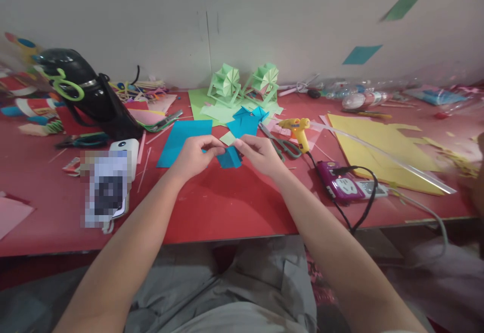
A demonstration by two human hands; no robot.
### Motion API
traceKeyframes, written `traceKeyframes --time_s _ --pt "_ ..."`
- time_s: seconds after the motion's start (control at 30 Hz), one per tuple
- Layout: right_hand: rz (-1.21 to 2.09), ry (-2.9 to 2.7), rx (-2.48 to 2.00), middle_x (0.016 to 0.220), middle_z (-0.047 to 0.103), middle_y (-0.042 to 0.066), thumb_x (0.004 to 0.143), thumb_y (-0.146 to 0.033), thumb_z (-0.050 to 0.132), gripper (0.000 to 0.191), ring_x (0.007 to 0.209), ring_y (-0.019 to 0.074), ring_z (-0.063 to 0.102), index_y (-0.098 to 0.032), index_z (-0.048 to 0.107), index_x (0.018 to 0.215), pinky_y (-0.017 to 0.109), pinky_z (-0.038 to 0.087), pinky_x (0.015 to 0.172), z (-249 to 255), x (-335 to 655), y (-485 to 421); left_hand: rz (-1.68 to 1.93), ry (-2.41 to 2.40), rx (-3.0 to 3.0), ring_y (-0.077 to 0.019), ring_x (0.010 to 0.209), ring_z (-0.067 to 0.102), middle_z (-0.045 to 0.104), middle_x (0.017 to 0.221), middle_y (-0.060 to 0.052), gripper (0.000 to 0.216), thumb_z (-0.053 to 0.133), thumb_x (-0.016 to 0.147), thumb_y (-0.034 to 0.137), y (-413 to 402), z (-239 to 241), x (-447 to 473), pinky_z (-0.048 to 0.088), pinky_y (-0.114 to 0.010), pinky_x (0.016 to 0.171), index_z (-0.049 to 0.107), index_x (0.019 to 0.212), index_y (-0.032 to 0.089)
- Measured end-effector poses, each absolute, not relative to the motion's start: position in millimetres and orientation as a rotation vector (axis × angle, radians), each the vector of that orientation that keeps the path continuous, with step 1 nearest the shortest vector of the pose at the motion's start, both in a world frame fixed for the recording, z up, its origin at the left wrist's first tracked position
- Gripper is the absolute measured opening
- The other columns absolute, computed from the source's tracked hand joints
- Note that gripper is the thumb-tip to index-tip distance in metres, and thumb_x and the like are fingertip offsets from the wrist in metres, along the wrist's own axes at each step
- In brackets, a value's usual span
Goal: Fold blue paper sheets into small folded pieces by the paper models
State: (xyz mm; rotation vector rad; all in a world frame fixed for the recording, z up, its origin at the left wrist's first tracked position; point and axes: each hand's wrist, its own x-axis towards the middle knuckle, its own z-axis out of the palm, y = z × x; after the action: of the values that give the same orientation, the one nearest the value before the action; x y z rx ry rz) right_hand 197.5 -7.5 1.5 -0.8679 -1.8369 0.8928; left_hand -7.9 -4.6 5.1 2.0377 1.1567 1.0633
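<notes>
A small piece of folded blue paper (230, 158) is pinched between my two hands, just above the red table. My left hand (196, 155) grips its left side with thumb and fingertips. On the other side, my right hand (260, 154) holds it the same way, thumb towards the top edge. Close behind the fingers lies a small pale green paper square (227, 138). A flat blue sheet (185, 141) lies partly behind my left hand. Beyond my right hand are a folded blue paper piece (249, 119) and grey-handled scissors (285, 146).
Two green folded-paper models (226, 83) stand at the back. To the right are a yellow glue gun (298, 130), a purple power strip (338, 184) with cables, and yellow sheets (378, 146). On the left stand a black bottle-shaped object (85, 93) and a phone (130, 154).
</notes>
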Motion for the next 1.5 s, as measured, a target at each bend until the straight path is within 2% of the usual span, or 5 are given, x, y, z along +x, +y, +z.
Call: traceKeyframes --time_s 0.37,0.53,0.8,1.03,1.5 --pt "0.799 -1.827 -0.866 0.078 0.068 0.003 0.090 -0.040 0.064 0.025 0.069 0.0134 0.057 -0.017 0.070 0.083 0.028 0.045 0.065 -6 197 -5 1.015 1.142 2.053 -0.0176 0.076 0.066 0.074 0.082 -0.003 0.019 0.068 0.085 0.037 -7 3 -3 0.051 -0.030 0.072 0.070 0.081 0.018" --pt "0.839 -1.866 -0.872 0.075 0.064 0.002 0.089 -0.044 0.064 0.029 0.068 0.0128 0.053 -0.017 0.066 0.077 0.028 0.042 0.064 -6 197 -3 1.101 1.196 1.982 -0.0174 0.071 0.063 0.070 0.073 -0.003 0.024 0.067 0.083 0.040 -8 5 -2 0.050 -0.030 0.068 0.063 0.073 0.018" --pt "0.809 -1.981 -0.934 0.071 0.061 0.003 0.090 -0.046 0.061 0.034 0.067 0.0136 0.051 -0.016 0.066 0.073 0.029 0.039 0.064 -8 200 -2 1.040 1.099 1.980 -0.0168 0.079 0.065 0.073 0.089 -0.004 0.025 0.069 0.084 0.043 -12 4 4 0.050 -0.028 0.069 0.069 0.090 0.019" --pt "0.822 -1.952 -1.036 0.062 0.053 0.000 0.085 -0.059 0.062 0.047 0.060 0.0115 0.041 -0.017 0.063 0.065 0.028 0.032 0.058 -9 196 -2 1.167 1.196 1.976 -0.0168 0.073 0.064 0.073 0.079 -0.003 0.022 0.065 0.087 0.038 -9 3 3 0.050 -0.029 0.069 0.068 0.077 0.019" --pt "0.901 -1.937 -0.994 0.061 0.050 -0.001 0.085 -0.058 0.062 0.045 0.060 0.0108 0.042 -0.017 0.056 0.065 0.026 0.033 0.057 -7 195 -3 1.179 1.245 1.937 -0.0144 0.063 0.054 0.062 0.067 -0.001 0.024 0.064 0.085 0.039 -8 4 2 0.044 -0.028 0.061 0.060 0.073 0.019"
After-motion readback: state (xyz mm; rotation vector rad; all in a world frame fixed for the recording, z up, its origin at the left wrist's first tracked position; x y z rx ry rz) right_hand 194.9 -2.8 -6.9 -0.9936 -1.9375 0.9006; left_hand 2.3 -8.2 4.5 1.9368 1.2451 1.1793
